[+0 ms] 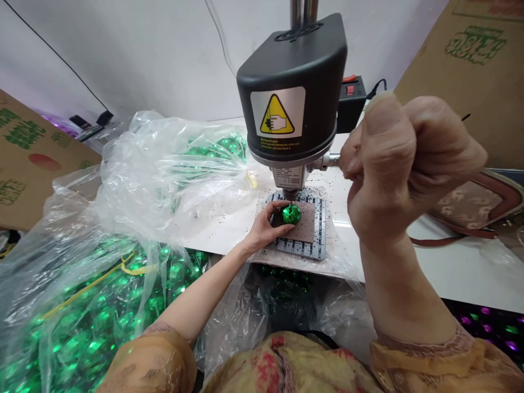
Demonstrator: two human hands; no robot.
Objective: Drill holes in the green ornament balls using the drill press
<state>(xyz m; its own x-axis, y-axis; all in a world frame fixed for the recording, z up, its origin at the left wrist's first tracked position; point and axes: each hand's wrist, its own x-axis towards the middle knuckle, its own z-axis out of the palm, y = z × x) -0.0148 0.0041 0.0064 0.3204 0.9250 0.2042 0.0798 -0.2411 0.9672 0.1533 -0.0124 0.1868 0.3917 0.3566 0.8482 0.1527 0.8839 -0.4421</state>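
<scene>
A shiny green faceted ball (291, 214) rests on a brown board (306, 231) over the slotted metal base (320, 240) of a black drill press (292, 71). Thumb and fingers of my left hand (268, 226) grip the ball from its left side, directly under the drill's chuck (291, 194). The drill tip seems to meet the top of the ball. Raised at the right, my right hand (393, 158) is closed around the press's lever (333, 159), most of which the fingers hide.
Clear plastic bags (135, 169) with green balls lie left of the press and at the lower left. Cardboard boxes (470, 93) flank both sides. A patterned handbag (470, 204) sits at the right. Dark shavings dot the white table (229, 232).
</scene>
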